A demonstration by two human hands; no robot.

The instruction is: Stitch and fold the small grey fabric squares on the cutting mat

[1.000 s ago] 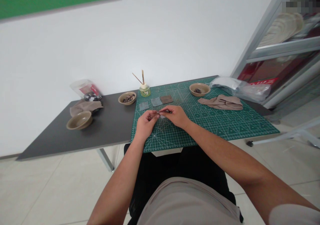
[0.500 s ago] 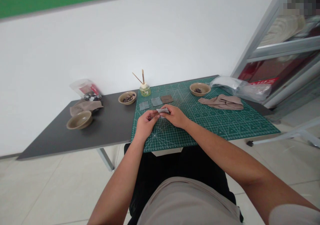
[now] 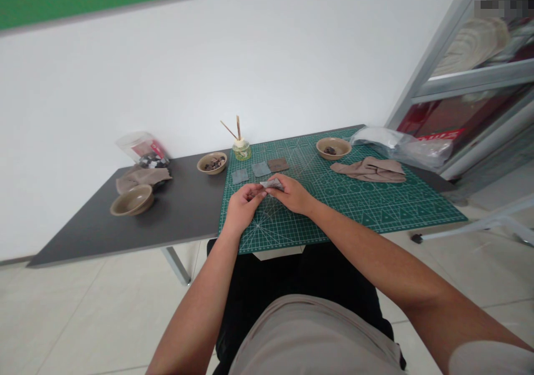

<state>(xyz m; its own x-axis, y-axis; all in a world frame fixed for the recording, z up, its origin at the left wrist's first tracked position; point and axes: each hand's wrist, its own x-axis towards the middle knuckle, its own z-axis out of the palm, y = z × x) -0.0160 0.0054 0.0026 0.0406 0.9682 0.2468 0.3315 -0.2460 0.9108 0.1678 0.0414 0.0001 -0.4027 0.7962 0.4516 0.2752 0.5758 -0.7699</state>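
Note:
Over the green cutting mat, my left hand and my right hand meet close together. A small crumpled grey sheet sticks out between them, pinched by my right fingers and touching my left fingertips. My left fingers grip a small dark piece, mostly hidden by them. Just beyond my hands lie two small grey squares and a brown square flat on the mat.
A tan bowl holding dark pieces and a beige cloth lie on the mat. On the grey table stand another filled bowl, a shallow bowl, a glass jar with sticks and a clear bag.
The thin strip between my fingers a second ago now shows as a wider crumpled grey sheet. My right hand has shifted slightly, and my left hand stays nearly still.

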